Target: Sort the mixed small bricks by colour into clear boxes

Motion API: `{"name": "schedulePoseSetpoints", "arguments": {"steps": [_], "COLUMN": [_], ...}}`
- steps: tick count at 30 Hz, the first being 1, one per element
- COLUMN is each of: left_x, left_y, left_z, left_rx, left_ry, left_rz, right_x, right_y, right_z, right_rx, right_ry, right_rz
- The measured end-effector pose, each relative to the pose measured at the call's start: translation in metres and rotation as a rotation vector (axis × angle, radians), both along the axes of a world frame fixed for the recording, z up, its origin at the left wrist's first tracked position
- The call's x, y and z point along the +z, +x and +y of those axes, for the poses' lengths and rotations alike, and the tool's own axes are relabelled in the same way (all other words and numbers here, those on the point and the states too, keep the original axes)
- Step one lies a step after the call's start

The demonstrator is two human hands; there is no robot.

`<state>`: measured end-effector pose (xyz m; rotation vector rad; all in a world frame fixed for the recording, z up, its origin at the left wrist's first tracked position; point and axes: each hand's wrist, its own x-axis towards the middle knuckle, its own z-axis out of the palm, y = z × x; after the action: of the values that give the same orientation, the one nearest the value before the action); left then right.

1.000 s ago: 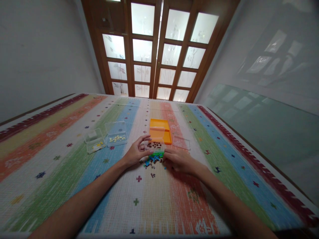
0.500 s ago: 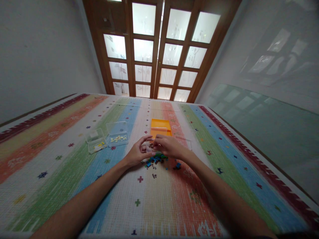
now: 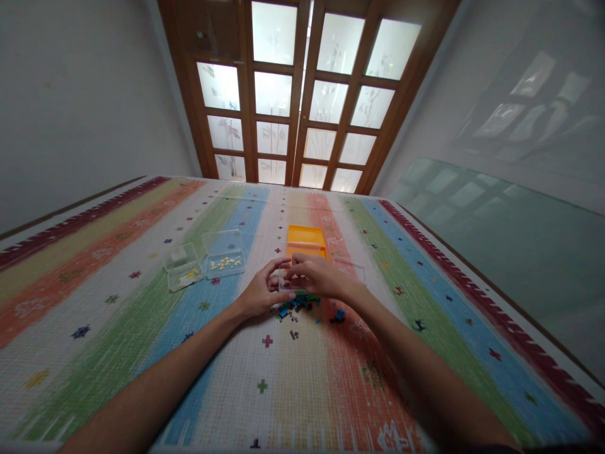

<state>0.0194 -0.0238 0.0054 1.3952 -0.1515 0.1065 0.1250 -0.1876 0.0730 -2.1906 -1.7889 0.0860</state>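
Note:
My left hand (image 3: 259, 290) curves round the left side of a small clear plastic box (image 3: 301, 291), thumb in front and fingers behind. Over the same box is my right hand (image 3: 317, 276), its fingertips bent down and drawn together inside it; whatever they pinch is too small and hidden to make out. Just in front of the box lies a loose heap of small blue, green and dark building bricks (image 3: 297, 304). Several tiny brown-grey pieces (image 3: 293, 335) lie nearer to me. A blue and dark clump of bricks (image 3: 338, 315) sits to the right, below my right wrist.
Behind my hands stands an orange tray (image 3: 306, 234) with compartments. Two open clear boxes are at the left, one with pale yellow pieces (image 3: 227, 262), one with yellow and white pieces (image 3: 190, 276). A clear lid (image 3: 354, 270) lies right. A striped cloth (image 3: 236, 391) covers the table.
My right hand's fingers have shifted slightly left and down into the clear box. My left hand keeps its hold. The view has tilted very slightly.

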Motion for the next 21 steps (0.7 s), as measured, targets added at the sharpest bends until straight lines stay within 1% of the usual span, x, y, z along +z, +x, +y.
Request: {"name": "schedulePoseSetpoints", "arguments": {"steps": [4, 6, 9, 12, 15, 18, 21], "left_x": [0.001, 0.001, 0.002, 0.002, 0.002, 0.001, 0.0], "left_y": [0.0, -0.001, -0.001, -0.001, -0.001, -0.001, -0.001], "left_z": [-0.001, -0.002, -0.002, -0.001, -0.001, -0.001, -0.001], "left_rx": [0.009, 0.033, 0.08, 0.1, 0.092, 0.084, 0.091], "left_ry": [0.02, 0.05, 0.112, 0.133, 0.099, 0.083, 0.086], "left_rz": [0.005, 0.008, 0.019, 0.024, 0.023, 0.028, 0.027], "right_x": [0.009, 0.011, 0.009, 0.002, -0.008, -0.015, -0.019], "right_y": [-0.008, -0.015, -0.024, -0.028, -0.028, -0.028, -0.029], "right_z": [-0.018, -0.029, -0.044, -0.053, -0.056, -0.056, -0.056], "right_rx": [0.022, 0.043, 0.069, 0.032, -0.036, -0.086, -0.108], "right_ry": [0.137, 0.176, 0.096, -0.021, -0.107, -0.15, -0.181], "right_rz": [0.01, 0.046, 0.085, 0.041, -0.027, -0.068, -0.071]}}
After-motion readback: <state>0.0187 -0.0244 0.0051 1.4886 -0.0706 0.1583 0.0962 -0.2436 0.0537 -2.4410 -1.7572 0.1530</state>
